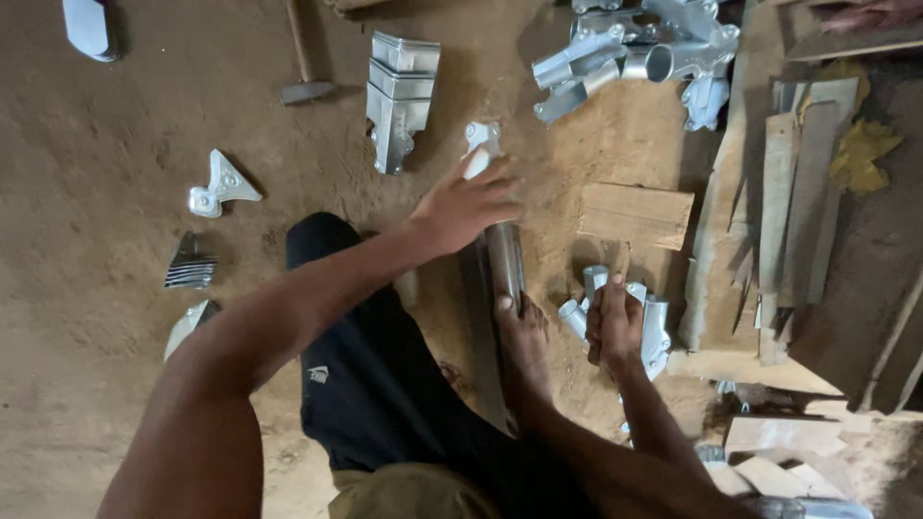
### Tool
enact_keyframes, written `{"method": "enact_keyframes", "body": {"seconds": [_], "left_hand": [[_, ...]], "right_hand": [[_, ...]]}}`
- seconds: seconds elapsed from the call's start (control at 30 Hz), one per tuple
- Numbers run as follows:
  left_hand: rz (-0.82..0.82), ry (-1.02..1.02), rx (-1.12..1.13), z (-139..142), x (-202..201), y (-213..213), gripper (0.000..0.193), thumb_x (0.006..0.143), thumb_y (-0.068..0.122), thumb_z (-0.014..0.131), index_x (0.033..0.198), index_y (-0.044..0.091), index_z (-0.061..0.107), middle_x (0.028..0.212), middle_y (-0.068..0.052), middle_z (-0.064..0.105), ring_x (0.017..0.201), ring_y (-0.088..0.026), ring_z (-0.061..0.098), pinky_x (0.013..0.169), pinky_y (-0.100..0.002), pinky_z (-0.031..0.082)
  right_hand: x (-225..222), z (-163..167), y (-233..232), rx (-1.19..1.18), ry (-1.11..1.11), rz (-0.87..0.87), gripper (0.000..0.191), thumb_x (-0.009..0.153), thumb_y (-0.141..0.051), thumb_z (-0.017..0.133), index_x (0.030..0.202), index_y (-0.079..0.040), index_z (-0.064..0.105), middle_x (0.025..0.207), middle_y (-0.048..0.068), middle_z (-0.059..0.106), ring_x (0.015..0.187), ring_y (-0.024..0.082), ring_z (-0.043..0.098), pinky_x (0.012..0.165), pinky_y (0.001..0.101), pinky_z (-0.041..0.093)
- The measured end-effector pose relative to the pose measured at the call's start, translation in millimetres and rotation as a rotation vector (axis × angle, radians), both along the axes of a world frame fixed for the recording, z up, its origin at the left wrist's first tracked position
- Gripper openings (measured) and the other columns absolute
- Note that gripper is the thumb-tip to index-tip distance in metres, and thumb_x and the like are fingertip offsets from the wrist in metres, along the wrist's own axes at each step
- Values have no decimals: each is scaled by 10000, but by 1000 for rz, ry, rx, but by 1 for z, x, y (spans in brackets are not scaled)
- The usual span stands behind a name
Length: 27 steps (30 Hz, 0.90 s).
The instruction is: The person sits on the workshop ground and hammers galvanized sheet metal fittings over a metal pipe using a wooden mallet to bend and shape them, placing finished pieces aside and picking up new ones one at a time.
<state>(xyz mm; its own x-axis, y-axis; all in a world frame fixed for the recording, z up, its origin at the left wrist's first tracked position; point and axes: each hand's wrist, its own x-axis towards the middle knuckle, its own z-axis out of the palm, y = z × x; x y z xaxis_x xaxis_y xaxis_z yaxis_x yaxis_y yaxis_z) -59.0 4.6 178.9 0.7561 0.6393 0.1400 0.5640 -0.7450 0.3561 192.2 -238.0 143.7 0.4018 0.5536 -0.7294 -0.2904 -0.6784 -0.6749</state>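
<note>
Fingers of the left hand (466,204) were curled down over the top end of a metal pipe (504,259), gripping it together with a small silver bracket (480,144) that stuck out beyond the knuckles. That pipe lay on the dirt floor (106,317) near the middle of the view, running lengthwise away from the person, and a bare foot (524,336) pressed on its nearer part, toes touching the metal. The right hand (613,322) was closed around the wooden handle of a tool (615,264), whose head could not be made out, and it hovered just over a cluster of silver pipe fittings (654,322) lying just right of the pipe. A flat wooden block (635,213) rested on the floor just beyond those fittings. Farther off, toward the far edge of the floor, a stack of folded silver channel brackets (399,91) lay just beside a hammer (306,67) with a wooden handle, and a larger heap of silver tube joints (644,58) sat to the right of them. Along the right edge, loose wooden planks and offcuts (798,192) were piled together. On the left side of the floor, well apart from the hands, lay a small triangular silver bracket (223,183) and, nearer the person, a dark bundle of thin metal strips (190,264). The person's leg, in dark shorts (365,384), was folded between the two arms.
</note>
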Motion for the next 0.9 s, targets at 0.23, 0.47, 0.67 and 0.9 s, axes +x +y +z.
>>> {"method": "enact_keyframes", "body": {"seconds": [0.23, 0.47, 0.67, 0.9], "left_hand": [[1270, -1041, -983, -72, 45, -18, 818, 992, 621, 509, 1592, 111, 293, 1621, -213, 350, 1455, -384, 446, 1176, -495, 389], [1470, -803, -1101, -138, 71, -1, 878, 985, 703, 289, 1587, 67, 354, 1563, -210, 449, 1417, -404, 440, 1152, -453, 345], [1623, -866, -1325, -117, 69, 4, 880, 956, 709, 299, 1442, 16, 539, 1419, -213, 609, 1291, -414, 590, 1060, -487, 446], [1635, -831, -1382, -115, 62, 10, 963, 951, 761, 279, 1399, -31, 593, 1406, -220, 629, 1274, -393, 602, 1044, -472, 438]], "right_hand": [[-7, -16, 8, 124, -117, 75, 467, 1067, -470, 487, 752, -126, 468, 543, -48, 421, 411, 75, 379, 357, 277, 288], [19, 30, 11, 299, -341, 233, 411, 1057, -416, 556, 820, -80, 575, 633, -29, 516, 532, 83, 472, 454, 281, 378], [58, 67, -21, 1108, 146, 178, 354, 1040, -310, 563, 830, -35, 637, 674, 36, 573, 602, 142, 534, 522, 345, 430], [35, -55, -24, -57, -579, 489, 395, 1111, -244, 563, 822, 19, 623, 683, 99, 576, 634, 191, 538, 543, 380, 428]]}}
